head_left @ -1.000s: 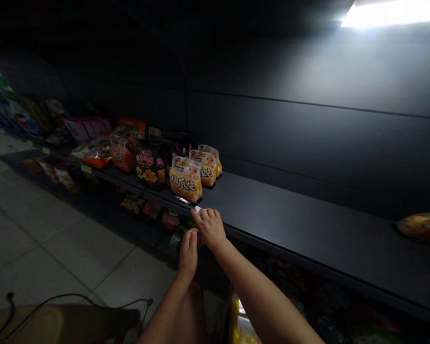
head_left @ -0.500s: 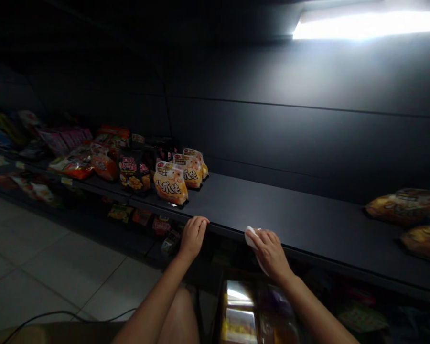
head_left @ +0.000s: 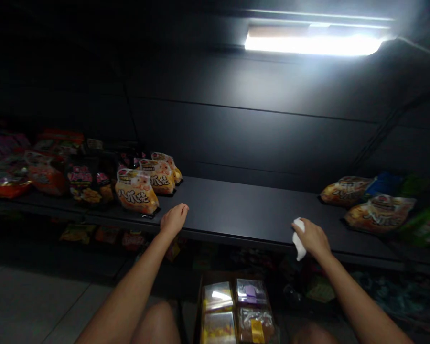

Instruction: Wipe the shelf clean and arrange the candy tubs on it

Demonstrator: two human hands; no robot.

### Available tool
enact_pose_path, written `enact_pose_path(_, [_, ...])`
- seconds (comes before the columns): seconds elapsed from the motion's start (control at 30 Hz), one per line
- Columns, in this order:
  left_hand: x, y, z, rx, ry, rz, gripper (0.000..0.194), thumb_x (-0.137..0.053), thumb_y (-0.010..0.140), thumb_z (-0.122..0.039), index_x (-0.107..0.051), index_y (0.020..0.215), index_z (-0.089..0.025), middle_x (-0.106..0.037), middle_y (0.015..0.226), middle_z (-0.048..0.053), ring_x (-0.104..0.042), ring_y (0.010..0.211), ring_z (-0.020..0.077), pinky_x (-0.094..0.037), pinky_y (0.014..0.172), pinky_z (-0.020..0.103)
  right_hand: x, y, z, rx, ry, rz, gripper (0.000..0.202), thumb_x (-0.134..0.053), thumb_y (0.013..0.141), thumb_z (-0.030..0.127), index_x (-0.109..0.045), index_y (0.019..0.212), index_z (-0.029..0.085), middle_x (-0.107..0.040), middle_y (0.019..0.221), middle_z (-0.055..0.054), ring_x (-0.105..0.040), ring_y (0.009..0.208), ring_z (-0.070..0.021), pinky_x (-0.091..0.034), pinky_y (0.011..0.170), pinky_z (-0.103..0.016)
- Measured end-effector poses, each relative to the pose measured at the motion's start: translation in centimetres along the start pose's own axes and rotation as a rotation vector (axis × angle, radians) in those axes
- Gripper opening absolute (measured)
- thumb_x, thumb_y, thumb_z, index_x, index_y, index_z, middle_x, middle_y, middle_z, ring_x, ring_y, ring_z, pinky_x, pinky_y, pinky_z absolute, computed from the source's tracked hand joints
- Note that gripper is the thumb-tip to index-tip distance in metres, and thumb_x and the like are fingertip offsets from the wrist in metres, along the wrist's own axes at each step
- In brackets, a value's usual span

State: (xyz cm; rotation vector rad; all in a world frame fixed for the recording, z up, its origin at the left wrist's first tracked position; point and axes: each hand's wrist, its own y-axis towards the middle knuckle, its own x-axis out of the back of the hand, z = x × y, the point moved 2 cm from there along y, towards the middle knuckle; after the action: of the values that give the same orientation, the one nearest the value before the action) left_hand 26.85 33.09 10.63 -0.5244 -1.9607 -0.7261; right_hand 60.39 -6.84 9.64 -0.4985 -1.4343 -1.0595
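Note:
My right hand [head_left: 312,237] is closed around a white cloth [head_left: 299,240] at the front edge of the dark shelf [head_left: 232,210]. Part of the cloth hangs down below the fingers. Over the shelf's front edge further left is my left hand [head_left: 174,219], its fingers curled in; whether anything lies inside them is hidden. Close beside it stands a yellow snack bag [head_left: 137,192], with two more like it behind. To the right of my right hand, two similar bags [head_left: 380,213] lie on the shelf.
A lit tube lamp [head_left: 313,44] hangs above the shelf. Below, between my knees, a carton holds clear-wrapped packs [head_left: 218,327]. Dark snack bags [head_left: 89,181] and orange bags [head_left: 46,172] line the shelf's left part. A lower shelf carries more packets [head_left: 78,233].
My view has turned to the right. My right hand has slid right along the shelf edge with the cloth. My left hand has curled further and is nearer the yellow bags.

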Motion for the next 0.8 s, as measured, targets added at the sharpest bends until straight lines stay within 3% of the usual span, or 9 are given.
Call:
enact_pose_path(0.2, [-1.0, 0.5, -1.9, 0.070, 0.166, -0.013, 0.036, -0.031, 0.096, -0.037, -0.064, 0.096, -0.023, -0.073, 0.095, 0.009, -0.067, 0.087, 0.0233, -0.044, 0.074, 0.031, -1.2, -4.6, 18.7, 0.474, 0.260, 0.034, 0.036, -0.043, 0.094, 0.024, -0.060, 0.126, 0.017, -0.059, 0.134, -0.012, -0.051, 0.126, -0.0231, -0.036, 0.108, -0.039])
enact_pose_path(0.27, [-0.9, 0.4, -2.1, 0.056, 0.203, -0.004, 0.035, -0.031, 0.095, -0.037, -0.063, 0.096, -0.023, -0.073, 0.095, 0.009, -0.068, 0.086, 0.0235, -0.044, 0.073, 0.031, -1.4, -5.8, 22.8, 0.586, 0.337, 0.058, 0.037, -0.046, 0.094, 0.025, -0.058, 0.129, 0.019, -0.056, 0.137, -0.010, -0.048, 0.128, -0.0215, -0.035, 0.109, -0.038])
enact_pose_path(0.33, [-0.7, 0.5, -2.2, 0.040, 0.231, 0.010, 0.033, -0.032, 0.095, -0.038, -0.062, 0.097, -0.024, -0.073, 0.095, 0.009, -0.068, 0.086, 0.0237, -0.044, 0.072, 0.031, -1.3, -6.0, 24.2, 0.648, 0.392, 0.107, 0.038, -0.047, 0.096, 0.029, -0.056, 0.131, 0.022, -0.054, 0.137, -0.009, -0.050, 0.125, -0.0194, -0.038, 0.106, -0.035])
enact_pose_path(0.4, [-0.5, 0.9, -2.0, 0.033, 0.251, 0.027, 0.033, -0.032, 0.094, -0.038, -0.062, 0.096, -0.024, -0.073, 0.096, 0.009, -0.069, 0.086, 0.0245, -0.044, 0.071, 0.032, -1.1, -5.2, 22.8, 0.660, 0.409, 0.142, 0.038, -0.048, 0.097, 0.033, -0.055, 0.133, 0.024, -0.054, 0.133, -0.009, -0.052, 0.120, -0.0184, -0.040, 0.103, -0.033])
enact_pose_path(0.47, [-0.5, 1.4, -1.7, 0.053, 0.264, 0.050, 0.032, -0.033, 0.093, -0.038, -0.062, 0.094, -0.024, -0.074, 0.093, 0.009, -0.069, 0.081, 0.0251, -0.044, 0.067, 0.031, -1.0, -3.8, 19.0, 0.596, 0.355, 0.130, 0.038, -0.050, 0.096, 0.034, -0.056, 0.132, 0.025, -0.057, 0.127, -0.009, -0.052, 0.118, -0.0201, -0.041, 0.101, -0.034])
enact_pose_path(0.63, [-1.0, 2.4, -1.2, 0.122, 0.268, 0.083, 0.034, -0.034, 0.091, -0.041, -0.063, 0.093, -0.024, -0.074, 0.082, 0.008, -0.069, 0.073, 0.0262, -0.043, 0.063, 0.031, -0.7, 0.6, 3.4, 0.176, -0.049, 0.032, 0.037, -0.053, 0.094, 0.033, -0.059, 0.129, 0.023, -0.067, 0.113, -0.011, -0.059, 0.107, -0.0264, -0.042, 0.090, -0.037])
enact_pose_path(0.7, [-1.3, 2.3, -1.3, 0.114, 0.270, 0.065, 0.036, -0.032, 0.092, -0.042, -0.063, 0.096, -0.024, -0.073, 0.084, 0.009, -0.069, 0.074, 0.0274, -0.043, 0.063, 0.032, -0.1, 2.0, -2.2, -0.014, -0.171, -0.022, 0.040, -0.054, 0.093, 0.035, -0.057, 0.129, 0.017, -0.069, 0.106, -0.015, -0.064, 0.097, -0.0282, -0.043, 0.084, -0.037])
enact_pose_path(0.77, [-1.5, 2.2, -1.5, 0.068, 0.266, 0.045, 0.035, -0.032, 0.093, -0.042, -0.063, 0.096, -0.025, -0.073, 0.087, 0.008, -0.069, 0.077, 0.0266, -0.043, 0.064, 0.032, 0.3, 3.1, -4.9, -0.134, -0.192, -0.041, 0.039, -0.053, 0.093, 0.038, -0.059, 0.123, 0.014, -0.071, 0.100, -0.016, -0.066, 0.090, -0.0285, -0.043, 0.078, -0.035])
enact_pose_path(0.8, [-1.5, 2.1, -1.6, 0.033, 0.260, 0.034, 0.034, -0.032, 0.093, -0.041, -0.063, 0.095, -0.025, -0.073, 0.089, 0.007, -0.068, 0.079, 0.0256, -0.043, 0.065, 0.031, 0.3, 3.4, -4.8, -0.155, -0.173, -0.045, 0.037, -0.052, 0.093, 0.037, -0.061, 0.120, 0.014, -0.071, 0.099, -0.015, -0.067, 0.089, -0.0282, -0.044, 0.076, -0.035])
